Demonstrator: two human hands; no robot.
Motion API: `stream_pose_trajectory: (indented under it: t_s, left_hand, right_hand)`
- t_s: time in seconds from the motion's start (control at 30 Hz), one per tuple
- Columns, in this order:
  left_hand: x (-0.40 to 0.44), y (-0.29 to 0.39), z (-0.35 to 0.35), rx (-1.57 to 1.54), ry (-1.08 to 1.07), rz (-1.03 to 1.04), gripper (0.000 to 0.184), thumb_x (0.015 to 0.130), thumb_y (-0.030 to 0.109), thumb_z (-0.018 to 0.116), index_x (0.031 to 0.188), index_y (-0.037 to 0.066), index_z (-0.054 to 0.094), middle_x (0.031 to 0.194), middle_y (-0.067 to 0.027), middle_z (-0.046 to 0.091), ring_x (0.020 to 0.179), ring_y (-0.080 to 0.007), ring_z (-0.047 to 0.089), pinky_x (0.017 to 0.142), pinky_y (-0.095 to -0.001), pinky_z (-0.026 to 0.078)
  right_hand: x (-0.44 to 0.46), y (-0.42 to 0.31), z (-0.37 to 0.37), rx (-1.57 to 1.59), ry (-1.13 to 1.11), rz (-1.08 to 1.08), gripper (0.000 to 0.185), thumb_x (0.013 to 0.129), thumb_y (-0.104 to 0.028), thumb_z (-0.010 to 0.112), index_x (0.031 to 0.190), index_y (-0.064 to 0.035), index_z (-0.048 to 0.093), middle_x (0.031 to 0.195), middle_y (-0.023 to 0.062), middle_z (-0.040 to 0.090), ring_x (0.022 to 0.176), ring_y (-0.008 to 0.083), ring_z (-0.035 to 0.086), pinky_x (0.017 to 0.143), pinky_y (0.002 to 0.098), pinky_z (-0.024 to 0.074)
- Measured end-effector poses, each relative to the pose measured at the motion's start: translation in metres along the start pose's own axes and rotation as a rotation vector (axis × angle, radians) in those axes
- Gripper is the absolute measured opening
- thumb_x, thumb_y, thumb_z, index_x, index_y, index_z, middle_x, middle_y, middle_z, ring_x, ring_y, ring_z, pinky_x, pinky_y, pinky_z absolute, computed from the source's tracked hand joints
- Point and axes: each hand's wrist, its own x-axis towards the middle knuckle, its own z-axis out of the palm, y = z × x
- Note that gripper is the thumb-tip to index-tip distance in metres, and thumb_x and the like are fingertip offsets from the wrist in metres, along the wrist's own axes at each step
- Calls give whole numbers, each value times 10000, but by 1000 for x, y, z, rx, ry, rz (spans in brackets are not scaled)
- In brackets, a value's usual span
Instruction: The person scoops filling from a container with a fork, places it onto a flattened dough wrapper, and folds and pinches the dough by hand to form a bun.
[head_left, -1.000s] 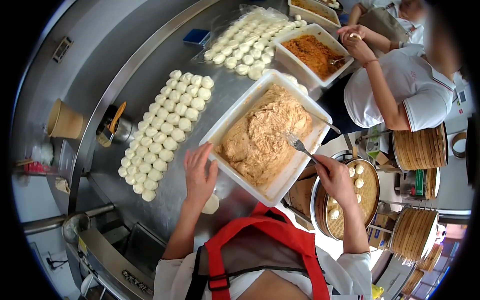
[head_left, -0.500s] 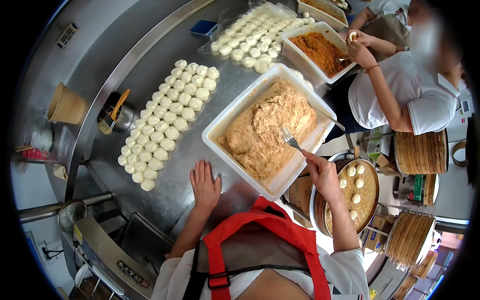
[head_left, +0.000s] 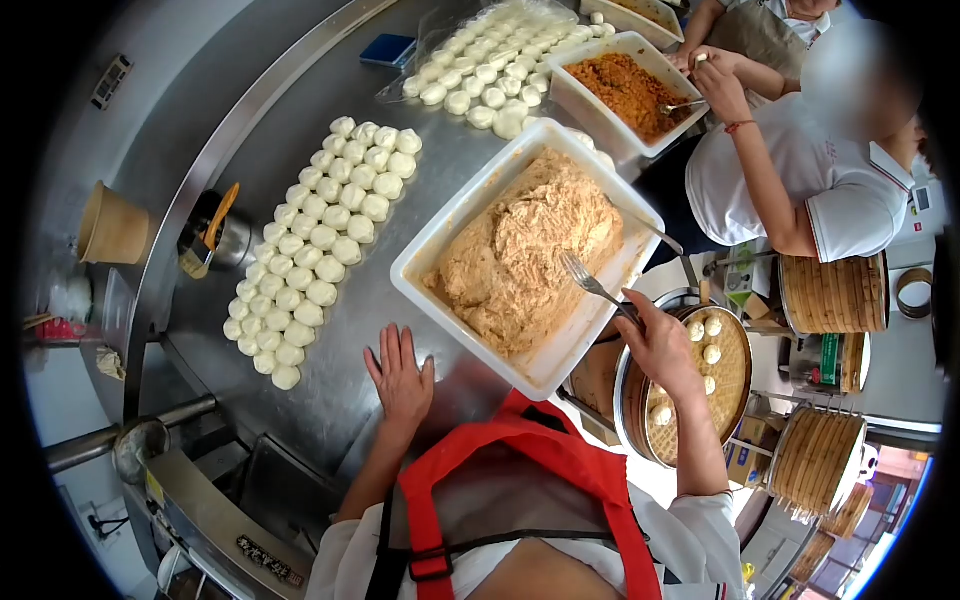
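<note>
My right hand point(head_left: 660, 345) is closed round the handle of a metal fork point(head_left: 590, 280). The fork's tines hang over the right side of a mound of pale pinkish filling point(head_left: 530, 245), and I cannot tell if they touch it. That filling lies in a white plastic tub point(head_left: 450, 335) in front of me. A second metal utensil point(head_left: 655, 232) leans on the tub's right rim, its far end hidden in the filling. My left hand point(head_left: 403, 385) rests flat on the steel table point(head_left: 375, 290), fingers spread, holding nothing. Rows of white dough balls point(head_left: 320, 237) sit to its upper left.
More dough balls point(head_left: 490, 65) lie under plastic at the back. A tub of orange filling point(head_left: 615, 60) stands beside a co-worker point(head_left: 790, 170) at the right. A round steamer point(head_left: 735, 400) with several buns and stacked bamboo steamers point(head_left: 832, 290) stand at right.
My right hand and the fork have shifted slightly right and up from the filling. The left hand stays flat on the table. The whole view has moved a little.
</note>
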Motion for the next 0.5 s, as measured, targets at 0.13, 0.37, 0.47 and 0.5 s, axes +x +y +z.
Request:
stream_pose_trajectory:
  t_s: [0.13, 0.37, 0.47, 0.5]
  left_hand:
    - [1, 0, 8, 23, 69, 32, 663, 935, 359, 556, 1460, -11, 391, 1564, -221, 307, 1478, -346, 245, 1185, -604, 70]
    - [1, -3, 11, 15, 51, 54, 694, 935, 402, 544, 1474, -2, 378, 1573, -223, 289, 1481, -357, 234, 1182, -613, 52]
    - [-1, -6, 13, 24, 51, 21, 682, 929, 391, 564, 1470, 14, 391, 1563, -235, 291, 1472, -360, 247, 1172, -624, 66]
    - [-4, -6, 11, 27, 68, 5, 669, 925, 379, 575, 1465, 23, 403, 1550, -238, 306, 1459, -360, 268, 1160, -637, 90]
  right_hand:
    - [-5, 13, 0, 137, 31, 13, 305, 911, -124, 637, 1198, -22, 650, 881, 198, 684, 762, 321, 652, 708, 395, 523]
    - [-7, 13, 9, -163, 260, -134, 229, 867, -61, 639, 1089, -79, 691, 867, 136, 691, 739, 306, 688, 665, 402, 550]
    - [-2, 8, 14, -327, 343, -182, 305, 786, -26, 654, 1082, -86, 699, 815, 94, 654, 726, 272, 670, 626, 373, 545]
    - [-3, 6, 17, -366, 331, -208, 339, 756, -22, 655, 1088, -80, 695, 799, 85, 634, 728, 261, 662, 619, 365, 544]
